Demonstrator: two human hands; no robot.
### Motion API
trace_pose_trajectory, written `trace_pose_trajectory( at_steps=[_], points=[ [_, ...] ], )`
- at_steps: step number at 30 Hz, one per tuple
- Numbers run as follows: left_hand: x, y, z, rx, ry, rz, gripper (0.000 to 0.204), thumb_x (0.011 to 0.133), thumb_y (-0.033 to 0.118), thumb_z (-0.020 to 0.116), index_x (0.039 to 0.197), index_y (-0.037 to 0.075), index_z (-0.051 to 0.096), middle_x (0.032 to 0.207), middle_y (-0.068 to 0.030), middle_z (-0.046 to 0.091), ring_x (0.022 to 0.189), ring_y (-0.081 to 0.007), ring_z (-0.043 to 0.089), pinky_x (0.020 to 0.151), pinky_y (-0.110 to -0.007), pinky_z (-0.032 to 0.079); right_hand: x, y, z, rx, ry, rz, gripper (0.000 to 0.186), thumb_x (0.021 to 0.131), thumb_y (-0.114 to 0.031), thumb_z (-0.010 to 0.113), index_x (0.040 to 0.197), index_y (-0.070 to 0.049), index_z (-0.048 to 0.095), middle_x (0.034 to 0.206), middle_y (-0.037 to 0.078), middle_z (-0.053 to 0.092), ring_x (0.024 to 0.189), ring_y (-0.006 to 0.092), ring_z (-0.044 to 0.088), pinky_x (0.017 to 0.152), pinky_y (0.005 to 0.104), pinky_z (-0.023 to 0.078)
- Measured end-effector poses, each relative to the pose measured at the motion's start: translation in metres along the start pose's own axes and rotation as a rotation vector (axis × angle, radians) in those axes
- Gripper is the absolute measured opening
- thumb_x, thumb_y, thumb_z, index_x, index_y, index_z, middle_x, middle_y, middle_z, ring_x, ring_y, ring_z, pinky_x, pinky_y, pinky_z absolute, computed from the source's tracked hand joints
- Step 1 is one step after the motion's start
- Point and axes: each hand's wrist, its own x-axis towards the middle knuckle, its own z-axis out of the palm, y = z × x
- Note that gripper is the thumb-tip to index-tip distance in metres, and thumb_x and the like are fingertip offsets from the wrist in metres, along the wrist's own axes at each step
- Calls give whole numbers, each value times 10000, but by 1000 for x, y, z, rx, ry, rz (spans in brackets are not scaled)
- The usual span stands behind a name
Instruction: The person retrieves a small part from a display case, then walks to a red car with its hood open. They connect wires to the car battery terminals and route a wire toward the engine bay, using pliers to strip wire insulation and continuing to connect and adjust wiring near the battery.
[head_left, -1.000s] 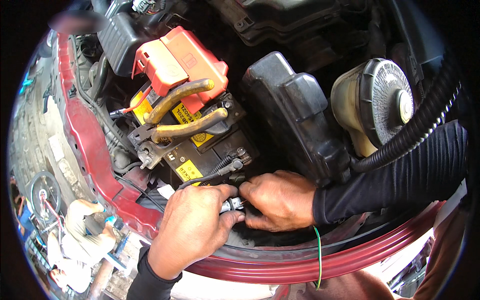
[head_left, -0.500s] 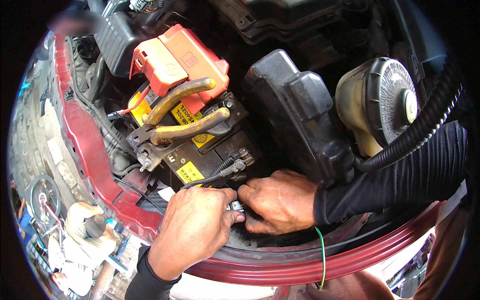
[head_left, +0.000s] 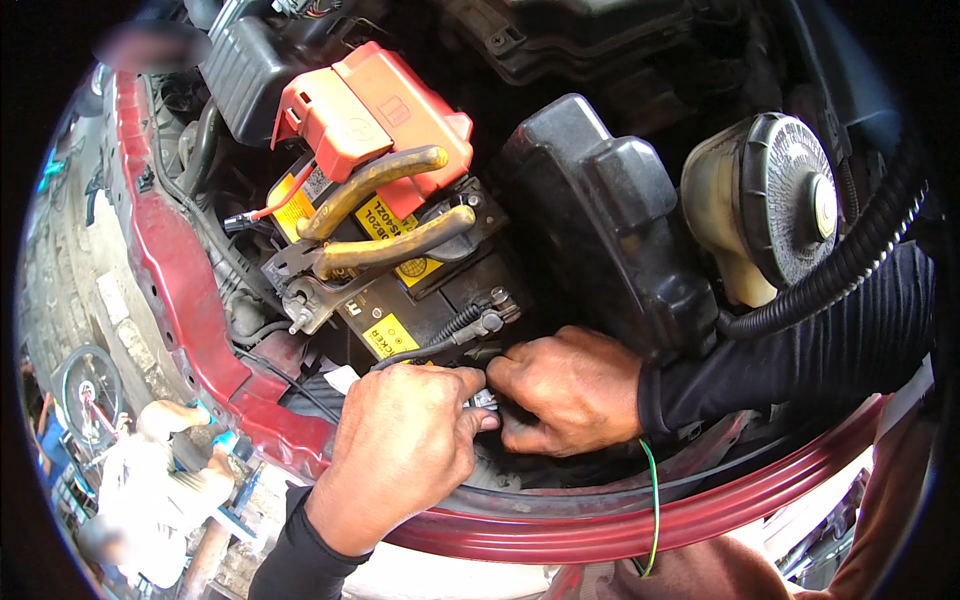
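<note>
Just in front of the car battery (head_left: 365, 305), my two hands meet over a small whitish-grey piece (head_left: 482, 399) that looks like a wire connector. My left hand (head_left: 400, 450) pinches it between thumb and bent forefinger. Against its other side, my right hand (head_left: 570, 390) has its fingers curled closed; what lies inside them is hidden. A black cable with a battery terminal clamp (head_left: 490, 321) runs just beyond my knuckles. Pliers with worn yellow handles (head_left: 395, 247) lie on top of the battery, beside a red plastic cover (head_left: 385, 115).
A black box (head_left: 600, 200) and a fluid reservoir with a ribbed cap (head_left: 770, 200) stand to the right. Beside them curves a corrugated hose (head_left: 800, 305). A green wire (head_left: 653, 500) hangs over the red body edge (head_left: 540, 535). At far left, a person in white sits near a bicycle (head_left: 88, 395).
The engine bay has shifted slightly rightward in the picture. Both hands keep their closed grip at the small piece, with only slight finger movement.
</note>
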Motion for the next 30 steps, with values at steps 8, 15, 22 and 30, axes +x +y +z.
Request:
trace_pose_trajectory(
  at_steps=[8,15,22,30],
  points=[
    [-5,-1,-3,25,13,-31,199,819,140,788,962,6,761,775,-250,677,785,-446,691,690,-485,542,2,-6,-2,-33,-58,84,382,877,-298,751,974,63,673,906,269,712,850,449,731,773,506,601],
    [-4,0,-3,24,18,-41,198,824,142,786,968,9,764,741,-246,670,766,-442,695,691,-474,553,2,-6,-5,2,-29,43,397,881,-308,752,998,62,667,922,275,711,859,452,729,776,512,600],
    [-7,-3,-6,30,40,14,224,821,141,787,998,5,762,729,-240,672,748,-433,699,690,-471,559,6,-10,-6,24,-22,28,398,894,-316,743,996,61,668,934,283,714,865,450,730,774,516,598],
    [-9,-4,-6,22,42,33,205,830,140,781,983,5,758,767,-237,690,765,-426,705,695,-469,562,4,-11,-6,3,-21,27,397,892,-318,744,994,58,674,938,278,714,874,444,728,787,505,596]
  ],
)
